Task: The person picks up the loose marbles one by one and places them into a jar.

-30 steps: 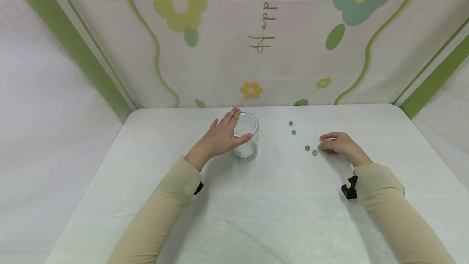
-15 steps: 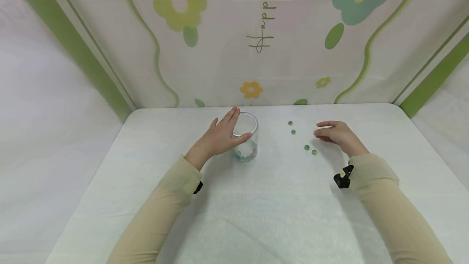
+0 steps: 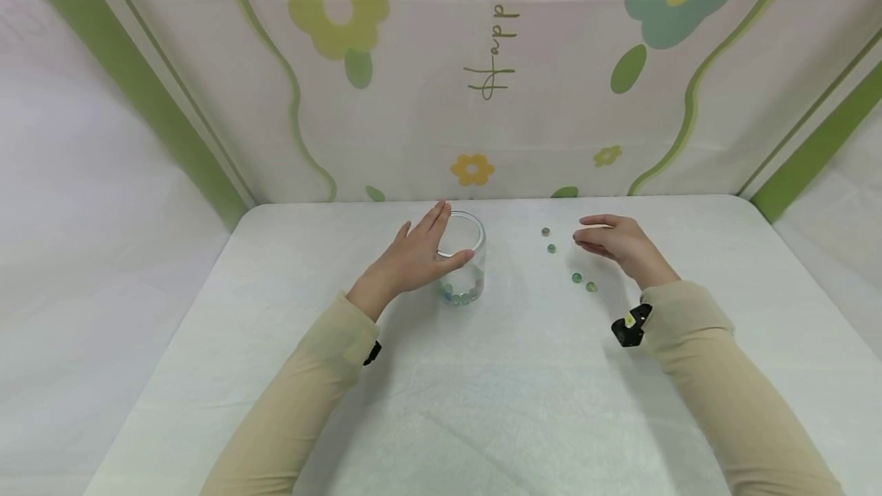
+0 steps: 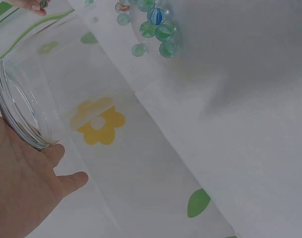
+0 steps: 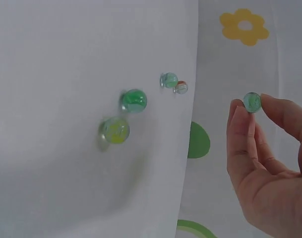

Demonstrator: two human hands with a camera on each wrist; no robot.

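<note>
A clear glass jar [image 3: 474, 270] stands upright on the white table, with several marbles [image 3: 460, 298] at its bottom. My left hand [image 3: 408, 259] rests against the jar's left side near the rim, its fingers straight and its thumb stretched across the front. In the left wrist view that hand [image 4: 24, 178] touches the rim [image 4: 22, 109]. My right hand [image 3: 623, 246], raised to the jar's right, pinches a green marble [image 5: 252, 102] between thumb and fingertips. Below and left of it, a green marble [image 5: 134, 100] and a yellow-green marble [image 5: 116, 130] lie on the table.
Two more loose marbles, a greenish one [image 3: 552, 249] and a brownish one [image 3: 546, 232], lie between the jar and my right hand. Behind the table's far edge hangs a flower-printed cloth [image 3: 413, 121]. White cloth walls stand at both sides.
My right hand has lifted off the table with a marble and moved left and away from me, toward the jar. The left hand and the jar have stayed put.
</note>
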